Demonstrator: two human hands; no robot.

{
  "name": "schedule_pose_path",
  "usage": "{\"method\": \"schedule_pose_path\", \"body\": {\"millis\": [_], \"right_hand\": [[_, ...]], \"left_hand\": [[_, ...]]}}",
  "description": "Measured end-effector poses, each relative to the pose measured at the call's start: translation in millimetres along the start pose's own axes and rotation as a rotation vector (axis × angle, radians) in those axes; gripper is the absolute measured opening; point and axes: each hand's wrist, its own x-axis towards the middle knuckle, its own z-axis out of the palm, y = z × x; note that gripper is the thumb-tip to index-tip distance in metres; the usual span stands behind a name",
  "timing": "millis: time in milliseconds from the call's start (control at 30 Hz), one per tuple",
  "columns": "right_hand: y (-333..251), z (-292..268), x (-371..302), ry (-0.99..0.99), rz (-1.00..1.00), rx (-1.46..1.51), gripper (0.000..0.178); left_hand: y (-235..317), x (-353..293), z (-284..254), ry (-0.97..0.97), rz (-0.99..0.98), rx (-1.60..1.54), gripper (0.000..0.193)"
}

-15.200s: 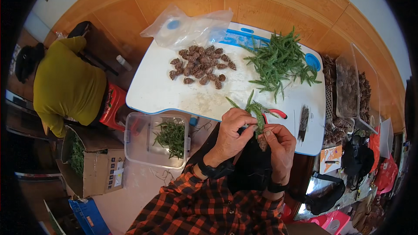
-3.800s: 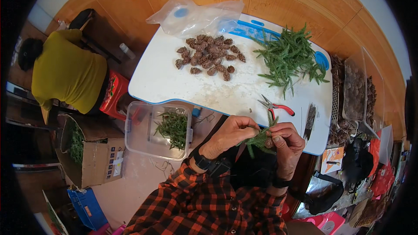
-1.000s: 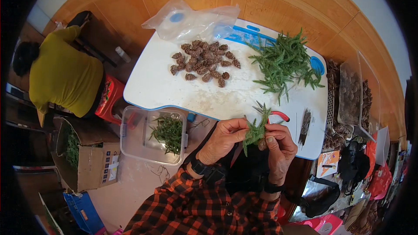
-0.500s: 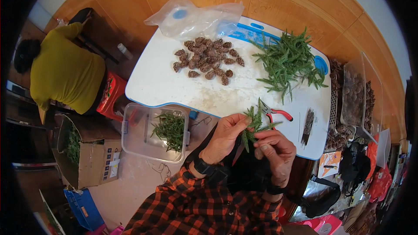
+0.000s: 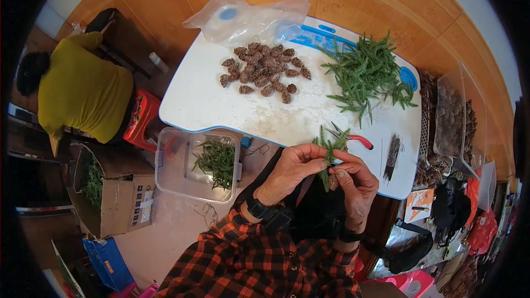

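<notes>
Greenery (image 5: 332, 143) and a brown cone (image 5: 332, 182) sit pinched in the fingers of the left hand (image 5: 284, 175) and right hand (image 5: 360, 189), by the near edge of a white, smudged tabletop (image 5: 232, 113); beyond them rises wood panelling (image 5: 364, 0), and well to their left a co-worker (image 5: 85, 91) sits on a red stool (image 5: 144, 115).

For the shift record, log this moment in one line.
left hand: pinching evergreen sprig; right hand: holding pinecone; red-handled pliers: on white table
</notes>
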Motion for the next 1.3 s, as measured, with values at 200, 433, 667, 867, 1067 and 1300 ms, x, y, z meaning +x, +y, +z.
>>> {"method": "schedule_pose_path", "body": {"millis": [200,433,667,867,1067,1300], "right_hand": [[-3,2,0,-0.007,0.007,-0.003,0.006],[7,0,1,0.019,-0.104,-0.194,0.006],[11,2,3,0.016,-0.164,-0.287,0.004],[8,3,3,0.061,-0.187,-0.358,0.004],[3,7,3,0.063,-0.253,-0.515,0.004],[1,9,3,0.083,-0.254,-0.543,0.004]], "left_hand": [[-1,0,-1,0.024,-0.015,0.01,0.021],[-4,0,0,0.062,0.004,0.1,0.018],[-3,0,-1,0.135,0.008,0.333,0.02],[3,-1,-7,0.075,-0.006,0.149,0.022],[5,-1,-12,0.058,-0.03,0.107,0.025],[5,-2,-11,0.031,-0.006,0.068,0.025]]}}
